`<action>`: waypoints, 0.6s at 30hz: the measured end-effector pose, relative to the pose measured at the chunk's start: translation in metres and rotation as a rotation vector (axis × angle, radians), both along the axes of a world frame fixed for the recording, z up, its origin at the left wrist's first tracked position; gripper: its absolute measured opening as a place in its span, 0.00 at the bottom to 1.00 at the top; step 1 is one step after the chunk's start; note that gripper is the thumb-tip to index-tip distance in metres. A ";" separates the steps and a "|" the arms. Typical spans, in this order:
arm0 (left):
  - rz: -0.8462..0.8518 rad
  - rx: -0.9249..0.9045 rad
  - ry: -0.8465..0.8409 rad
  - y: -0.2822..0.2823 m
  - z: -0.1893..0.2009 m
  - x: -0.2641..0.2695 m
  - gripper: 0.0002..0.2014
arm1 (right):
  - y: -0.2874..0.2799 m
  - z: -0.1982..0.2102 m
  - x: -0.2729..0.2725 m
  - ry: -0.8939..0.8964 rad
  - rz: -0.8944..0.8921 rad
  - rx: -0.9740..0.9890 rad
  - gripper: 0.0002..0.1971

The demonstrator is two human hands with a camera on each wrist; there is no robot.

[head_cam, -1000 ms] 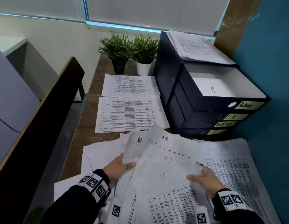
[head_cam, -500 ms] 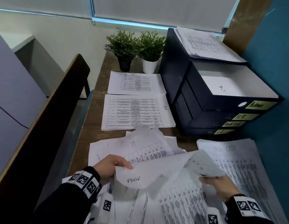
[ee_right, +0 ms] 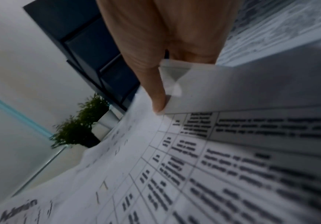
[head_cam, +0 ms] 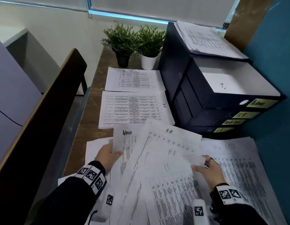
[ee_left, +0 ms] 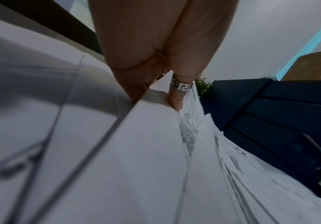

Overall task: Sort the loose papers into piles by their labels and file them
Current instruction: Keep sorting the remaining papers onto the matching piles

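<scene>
A fan of loose papers (head_cam: 157, 159) lies on the desk in front of me, with sheets marked H.R. (head_cam: 169, 131), HR (head_cam: 171, 152) and IT (head_cam: 166, 167). My left hand (head_cam: 115, 153) pinches the sheet marked Admin (head_cam: 127, 133) at its left edge, thumb on top (ee_left: 176, 97) and fingers beneath. My right hand (head_cam: 204, 161) pinches the curled corner of a loose sheet (head_cam: 193, 159) on the right of the fan; the right wrist view shows the thumb (ee_right: 155, 94) against that folded corner (ee_right: 172, 81).
A Task List pile (head_cam: 238, 159) lies at the right. An HR pile (head_cam: 134, 109) and another pile (head_cam: 132, 78) sit further back. Dark file boxes (head_cam: 206, 95) labelled Admin, H.R, Task List, IT stand at the right. Two potted plants (head_cam: 134, 41) stand behind. A chair back (head_cam: 51, 95) borders the left.
Half a second ago a sheet hung turned over between both hands. Now the Admin sheet stands face up in my left hand and the HR and IT sheets lie fanned out again.
</scene>
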State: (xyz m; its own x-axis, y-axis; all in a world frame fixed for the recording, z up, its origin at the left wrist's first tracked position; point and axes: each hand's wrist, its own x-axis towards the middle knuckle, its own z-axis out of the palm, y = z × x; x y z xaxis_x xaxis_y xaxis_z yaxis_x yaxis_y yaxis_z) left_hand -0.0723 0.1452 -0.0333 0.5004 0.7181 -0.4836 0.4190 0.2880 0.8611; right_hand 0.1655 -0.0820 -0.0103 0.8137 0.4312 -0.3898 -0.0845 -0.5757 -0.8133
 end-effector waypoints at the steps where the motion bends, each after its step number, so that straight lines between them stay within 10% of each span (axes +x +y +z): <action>1: 0.033 0.019 -0.003 0.002 0.002 0.001 0.20 | 0.006 0.002 -0.002 -0.041 -0.011 -0.009 0.17; 5: 0.053 0.264 0.134 0.001 -0.004 0.006 0.30 | 0.004 0.007 -0.007 -0.039 0.037 -0.120 0.30; 10: 0.020 0.644 0.468 -0.018 0.014 0.023 0.44 | -0.012 0.003 -0.002 -0.126 0.159 -0.346 0.18; 18: -0.276 0.764 0.282 -0.038 0.023 0.051 0.33 | -0.027 0.007 0.000 -0.223 0.227 -0.180 0.10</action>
State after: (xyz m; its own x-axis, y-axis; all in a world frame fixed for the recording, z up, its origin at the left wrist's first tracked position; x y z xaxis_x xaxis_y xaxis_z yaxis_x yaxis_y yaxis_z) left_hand -0.0214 0.1075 -0.0101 0.6387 0.7679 -0.0495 0.6162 -0.4719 0.6306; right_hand 0.1659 -0.1090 -0.0037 0.7787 0.5512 -0.2996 0.2295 -0.6948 -0.6816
